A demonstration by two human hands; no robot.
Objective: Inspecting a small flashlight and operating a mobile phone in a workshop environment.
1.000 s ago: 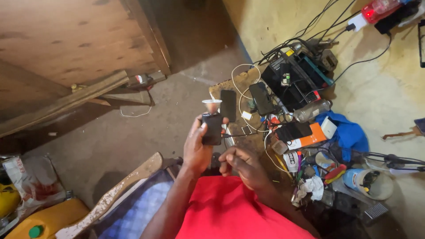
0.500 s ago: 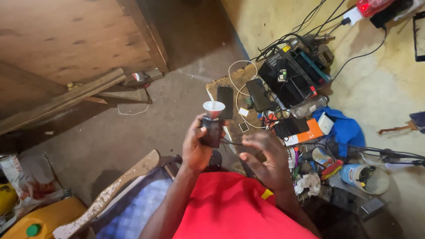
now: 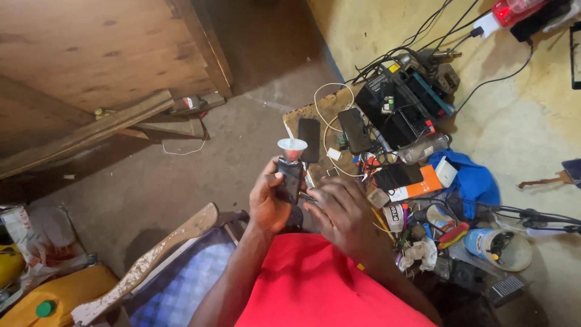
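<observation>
My left hand [image 3: 269, 203] grips a small black device [image 3: 288, 180] with a white funnel-shaped reflector [image 3: 292, 147] on top, held upright above the floor. My right hand [image 3: 339, 212] hovers just to its right, fingers spread and curled toward the device's lower side; whether it touches it I cannot tell. Both forearms come up from my red garment [image 3: 327, 284] at the bottom of the view.
Two dark phones [image 3: 310, 139] lie on a board [image 3: 327, 106] ahead, with white cable, black electronic boxes [image 3: 399, 109], tangled wires, a blue cloth [image 3: 469, 178], an orange box [image 3: 417, 181] and small tools. A wooden chair arm [image 3: 151, 260] and yellow container [image 3: 54, 293] are left.
My right hand has risen from lower right to beside the device. The left hand keeps its hold and has shifted little.
</observation>
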